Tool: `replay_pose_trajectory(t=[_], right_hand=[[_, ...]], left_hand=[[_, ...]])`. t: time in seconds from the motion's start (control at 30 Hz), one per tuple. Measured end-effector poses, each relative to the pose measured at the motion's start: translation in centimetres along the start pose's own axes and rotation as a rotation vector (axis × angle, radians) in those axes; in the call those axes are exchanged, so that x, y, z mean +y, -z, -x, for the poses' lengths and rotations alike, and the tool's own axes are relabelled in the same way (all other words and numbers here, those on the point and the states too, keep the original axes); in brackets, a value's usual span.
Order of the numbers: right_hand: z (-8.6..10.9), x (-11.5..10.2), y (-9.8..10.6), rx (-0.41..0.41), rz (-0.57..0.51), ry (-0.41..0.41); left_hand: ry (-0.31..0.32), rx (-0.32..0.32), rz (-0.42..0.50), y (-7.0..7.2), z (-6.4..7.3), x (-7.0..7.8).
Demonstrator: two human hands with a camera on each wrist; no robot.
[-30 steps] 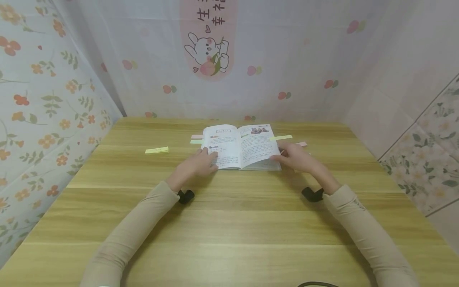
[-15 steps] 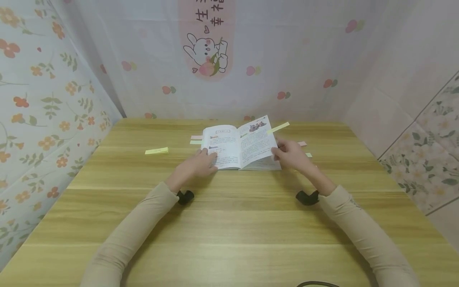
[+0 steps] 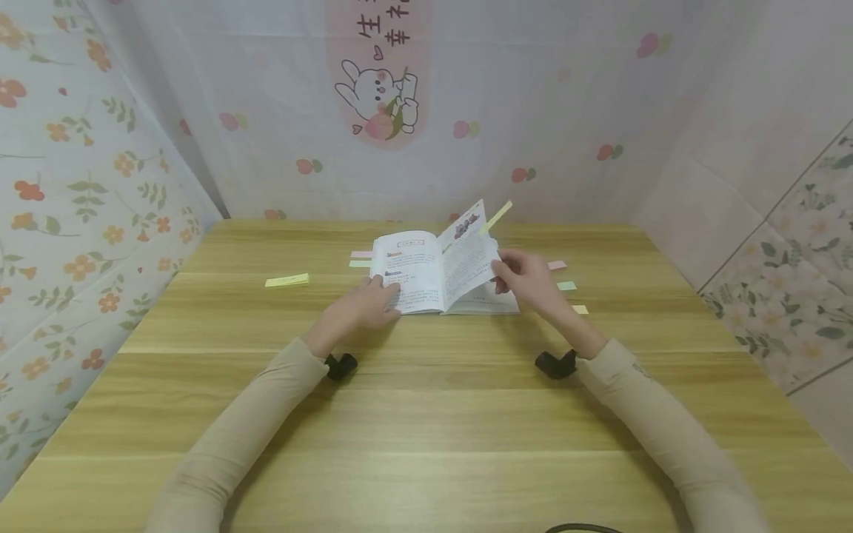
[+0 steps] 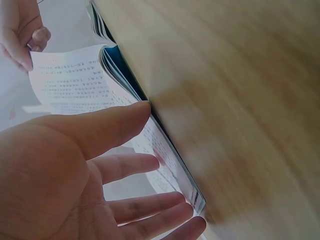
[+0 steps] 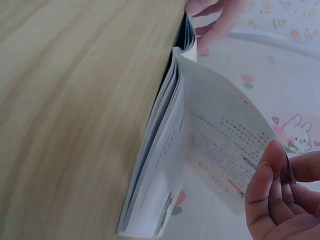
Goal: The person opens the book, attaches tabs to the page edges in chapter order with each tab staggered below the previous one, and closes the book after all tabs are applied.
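Observation:
An open book [image 3: 409, 270] with printed text lies on the table. My left hand [image 3: 365, 305] rests on the lower left of its left page, fingers extended; the left wrist view shows the thumb [image 4: 117, 129] at the book's lower edge. Between thumb and fingers, my right hand [image 3: 533, 280] pinches the outer edge of a right-hand page [image 3: 469, 259]. That page is raised and slanted, and a yellow sticky tab [image 3: 497, 216] juts from its outer edge. In the right wrist view, the lifted page [image 5: 220, 120] stands away from the remaining pages [image 5: 160, 170].
Pink [image 3: 362, 255] and green [image 3: 360, 263] tabs stick out at the book's left. To its right are pink [image 3: 557, 265], green [image 3: 567, 286] and yellow [image 3: 580, 309] strips. Yellow paper strips [image 3: 287, 280] lie farther left. A patterned curtain [image 3: 426, 170] hangs behind the table.
The right hand has lifted the page and carried it leftward, so it now tilts steeply, its yellow tab pointing up. The left hand stays on the left page.

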State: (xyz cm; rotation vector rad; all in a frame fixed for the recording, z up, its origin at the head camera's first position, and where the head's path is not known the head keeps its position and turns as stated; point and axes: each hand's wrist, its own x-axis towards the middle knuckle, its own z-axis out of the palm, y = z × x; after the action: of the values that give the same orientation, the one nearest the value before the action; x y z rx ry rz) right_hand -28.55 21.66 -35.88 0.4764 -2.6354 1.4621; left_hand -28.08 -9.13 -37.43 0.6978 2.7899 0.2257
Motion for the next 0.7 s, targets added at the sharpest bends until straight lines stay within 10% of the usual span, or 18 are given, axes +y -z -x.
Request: replay_pose_trajectory(t=[0.7], right_hand=[[-1.5,-2.9,-3.1,-0.051,0.056,0.045]], left_hand=[[-0.004,0.004,0.035,0.1,0.3,-0.1]])
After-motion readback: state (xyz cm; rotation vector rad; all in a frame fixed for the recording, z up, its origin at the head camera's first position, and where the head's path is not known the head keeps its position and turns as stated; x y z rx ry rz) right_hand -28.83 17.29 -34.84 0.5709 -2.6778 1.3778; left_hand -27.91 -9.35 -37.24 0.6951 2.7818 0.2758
